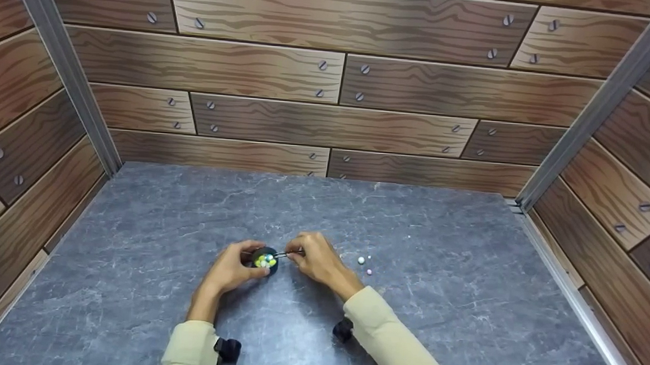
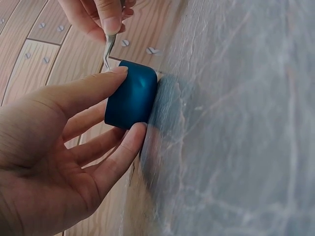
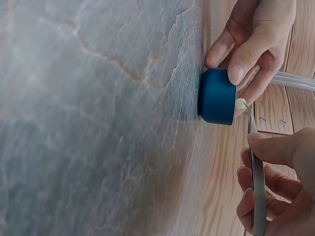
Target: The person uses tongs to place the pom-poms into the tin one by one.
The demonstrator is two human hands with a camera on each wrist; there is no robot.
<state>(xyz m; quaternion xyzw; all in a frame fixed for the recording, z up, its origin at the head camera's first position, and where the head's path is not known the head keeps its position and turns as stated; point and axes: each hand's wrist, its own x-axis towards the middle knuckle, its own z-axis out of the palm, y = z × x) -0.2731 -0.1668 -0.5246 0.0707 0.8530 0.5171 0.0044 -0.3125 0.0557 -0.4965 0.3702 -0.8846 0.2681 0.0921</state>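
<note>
A small round blue cup (image 2: 134,96) stands on the grey table, with yellow, white and blue beads (image 1: 265,262) inside it. My left hand (image 1: 230,267) holds the cup by its sides, thumb on one side and fingers on the other. On the cup's right, my right hand (image 1: 316,257) pinches metal tweezers (image 3: 257,179) between thumb and fingers. Their bent tips grip a whitish bead (image 3: 240,103) right at the cup's mouth. From the left wrist view the cup's wall hides the beads inside.
Several small loose beads lie on the table to the right of my right hand, among them a pale green one (image 1: 361,260) and a pink one (image 1: 369,272). Wood-patterned walls (image 1: 328,124) with metal corner posts (image 1: 69,69) enclose the table's back and sides.
</note>
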